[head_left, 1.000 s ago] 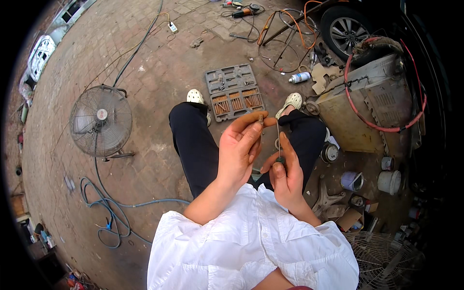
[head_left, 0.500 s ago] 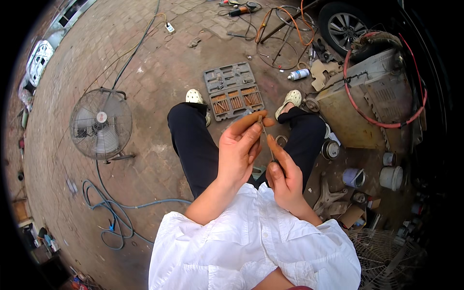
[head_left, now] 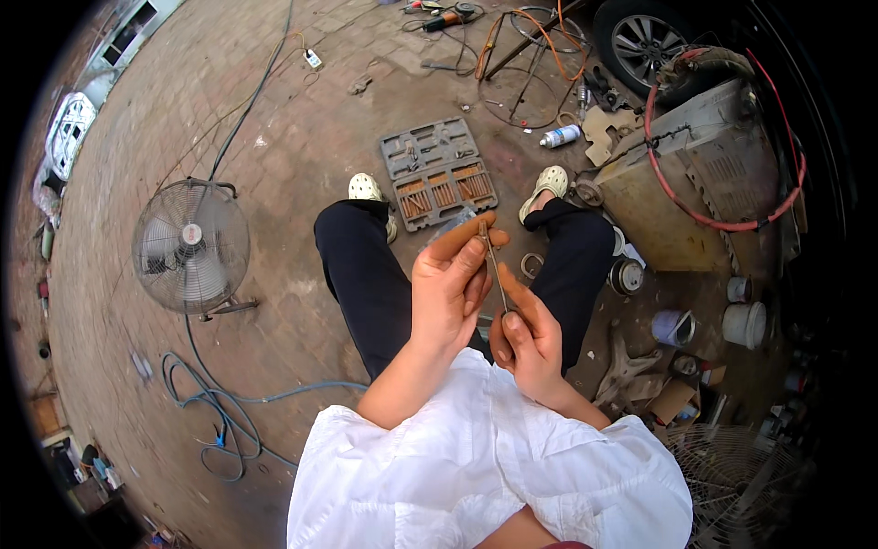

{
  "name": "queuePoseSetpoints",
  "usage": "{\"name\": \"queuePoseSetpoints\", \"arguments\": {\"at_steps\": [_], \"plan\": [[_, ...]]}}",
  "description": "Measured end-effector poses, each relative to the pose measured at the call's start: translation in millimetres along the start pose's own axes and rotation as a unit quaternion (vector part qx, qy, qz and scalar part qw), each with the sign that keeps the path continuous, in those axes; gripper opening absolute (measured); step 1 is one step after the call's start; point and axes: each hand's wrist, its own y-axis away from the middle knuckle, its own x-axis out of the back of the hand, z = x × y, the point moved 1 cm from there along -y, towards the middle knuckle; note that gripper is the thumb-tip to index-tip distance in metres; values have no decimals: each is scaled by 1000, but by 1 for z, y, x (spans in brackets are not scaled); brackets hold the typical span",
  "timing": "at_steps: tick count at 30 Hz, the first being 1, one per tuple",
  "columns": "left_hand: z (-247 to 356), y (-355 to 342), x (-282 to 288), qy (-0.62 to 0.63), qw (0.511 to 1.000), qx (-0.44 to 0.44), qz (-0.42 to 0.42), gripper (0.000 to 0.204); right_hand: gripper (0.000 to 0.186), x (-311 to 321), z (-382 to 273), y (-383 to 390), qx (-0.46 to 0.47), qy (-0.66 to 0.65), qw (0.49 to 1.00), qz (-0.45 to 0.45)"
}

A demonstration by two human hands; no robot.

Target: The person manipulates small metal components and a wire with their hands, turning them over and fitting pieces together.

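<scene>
My left hand (head_left: 446,285) pinches a small brownish piece (head_left: 483,229) between thumb and fingers; its exact kind is too small to make out. The fingertips of both hands are stained rusty brown. My right hand (head_left: 532,340) is closed on the lower end of a thin metal rod (head_left: 498,282), whose upper end meets the small piece. Any handle on the rod is hidden in my palm. Beyond my hands an open grey plastic tool case (head_left: 427,178) lies on the ground between my shoes, with rows of rusty rod-like pieces in its near half.
On the left stand a floor fan (head_left: 190,245) and a coiled blue hose (head_left: 215,403). To the right are a spray can (head_left: 560,136), a large metal box (head_left: 672,210) with a red hose (head_left: 647,137), a car wheel (head_left: 645,44), and several paint tins and buckets (head_left: 744,326).
Both hands have shifted slightly left with the rod and the small piece. More of the rod shows between them. The whole view has turned a little.
</scene>
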Motion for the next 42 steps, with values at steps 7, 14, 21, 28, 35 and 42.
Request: {"name": "queuePoseSetpoints", "arguments": {"at_steps": [7,14,21,28,35,42], "plan": [[1,0,-4,36,997,51,-54,28,43,11,-5,-1,12,-17,1000,7],[6,0,-7,24,998,41,-35,28,31,13,-14,0,82,143,984,72],[5,1,-9,-11,999,30,-21,28,31,11,-17,-1,144,296,939,100],[5,1,-6,-32,999,28,-9,29,33,7,-17,-3,127,283,944,110],[3,1,-7,-47,999,18,8,28,29,6,-8,-4,108,211,965,111],[-4,0,-8,-38,999,23,11,28,28,8,-13,-1,98,226,962,121]]}}
